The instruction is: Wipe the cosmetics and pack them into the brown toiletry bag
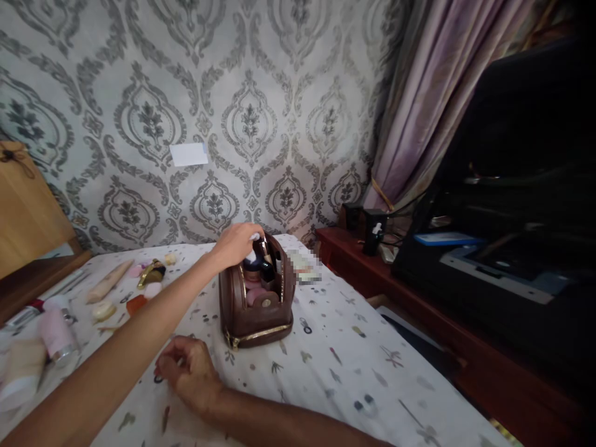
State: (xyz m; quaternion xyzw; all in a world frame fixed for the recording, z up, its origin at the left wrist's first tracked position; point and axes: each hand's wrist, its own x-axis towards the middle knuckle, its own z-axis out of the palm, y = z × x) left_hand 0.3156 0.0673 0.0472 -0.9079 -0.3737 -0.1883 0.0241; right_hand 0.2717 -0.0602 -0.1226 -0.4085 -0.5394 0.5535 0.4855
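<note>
A brown makeup bag (233, 313) with gold zippers stands unzipped on the patterned white cloth. Inside it are several cosmetics, among them a pink round item (257, 297) and dark-capped containers. My left hand (239, 243) reaches over the bag's far left rim, fingers closed around a small white item (252, 256); its exact kind is mostly hidden. Just in front of the bag, to the left, my right hand (193, 375) rests near the cloth with its fingers loosely curled. Nothing shows between them.
Loose cosmetics lie at left, including a beige tube (109, 281), a pink bottle (58, 334) and a cream tube (22, 372). A wooden box (32, 211) stands behind them. At right are a dark red wooden stand (344, 261) and a large black screen (503, 186).
</note>
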